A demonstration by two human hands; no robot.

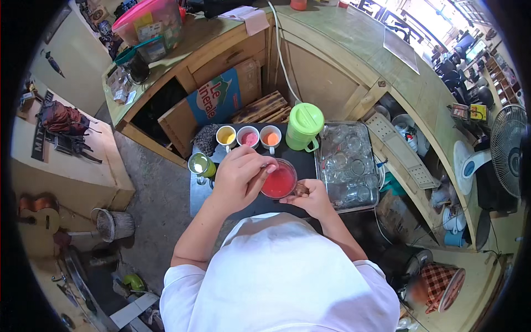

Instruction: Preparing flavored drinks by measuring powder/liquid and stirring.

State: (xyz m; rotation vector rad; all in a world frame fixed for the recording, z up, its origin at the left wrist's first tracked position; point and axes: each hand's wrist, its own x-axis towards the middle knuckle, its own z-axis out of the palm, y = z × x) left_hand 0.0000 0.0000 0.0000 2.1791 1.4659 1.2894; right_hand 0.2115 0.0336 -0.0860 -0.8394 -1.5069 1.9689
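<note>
A clear glass mug of red drink (279, 181) is in front of my chest, and my right hand (314, 199) is closed around its handle. Over the mug's left rim, the fingers of my left hand (241, 176) are pinched together; whatever they hold is hidden. Just beyond stand three white cups in a row: a cup with yellow contents (226, 136), a cup with pink contents (248, 136) and a cup with orange contents (271, 137). Left of my left hand is a glass mug of yellow-green drink (200, 165).
A lidded green pitcher (305, 127) stands behind the mug. To its right, a metal tray (347, 209) carries several clear glass mugs. Wooden counters (326, 33) curve around the low dark table. A white fan (470, 166) is at far right, a bin (114, 224) at left.
</note>
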